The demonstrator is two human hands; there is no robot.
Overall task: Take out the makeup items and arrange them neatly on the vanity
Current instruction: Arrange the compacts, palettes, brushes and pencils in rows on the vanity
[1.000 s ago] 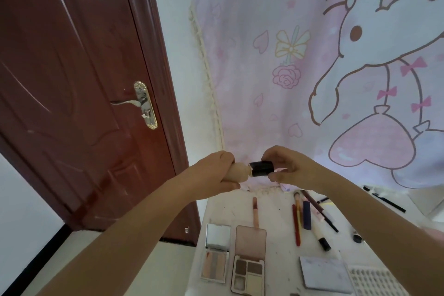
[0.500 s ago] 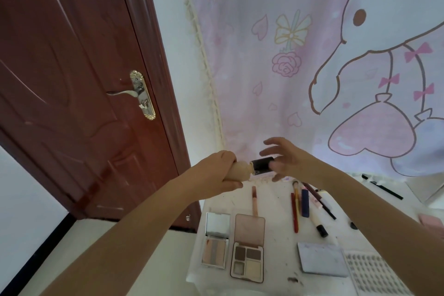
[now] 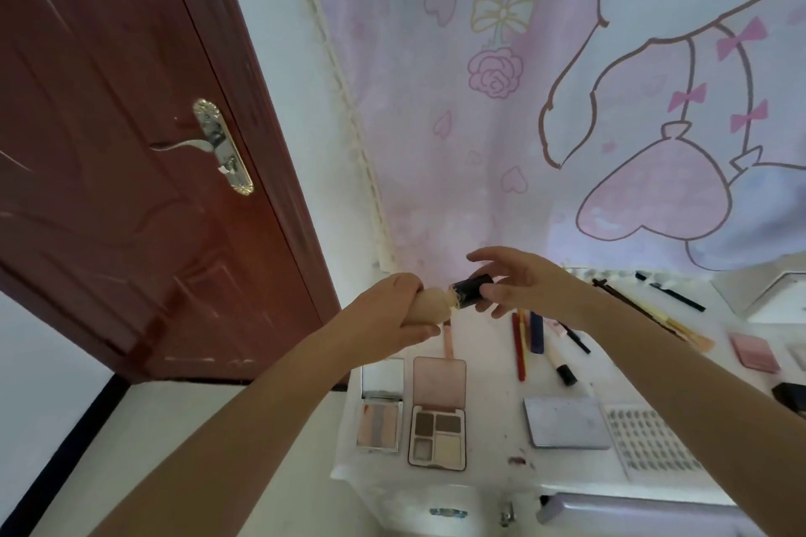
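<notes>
My left hand [image 3: 392, 310] grips a beige foundation bottle [image 3: 429, 305] held sideways above the back left of the white vanity [image 3: 488, 427]. The bottle's black cap [image 3: 471, 292] points right. My right hand [image 3: 523, 288] is at the cap with its fingers spread and nearly straight, touching it loosely. Two open palettes [image 3: 379, 423] [image 3: 438, 434] lie side by side at the front left. Behind them lies a row of pencils [image 3: 519, 344] with a blue stick [image 3: 536, 331]. A silver compact [image 3: 567, 423] and a lash tray [image 3: 650, 440] sit at the front right.
A dark red door [image 3: 131, 144] stands to the left of the vanity. A pink cartoon cloth [image 3: 567, 100] hangs on the wall behind. A pink compact [image 3: 754, 351] and long brushes [image 3: 645, 310] lie at the right. A drawer [image 3: 632, 514] is open below the front edge.
My right hand gripped the cap a second ago; its fingers have since spread and straightened. My view has tilted down, showing more of the vanity. The left hand keeps its hold.
</notes>
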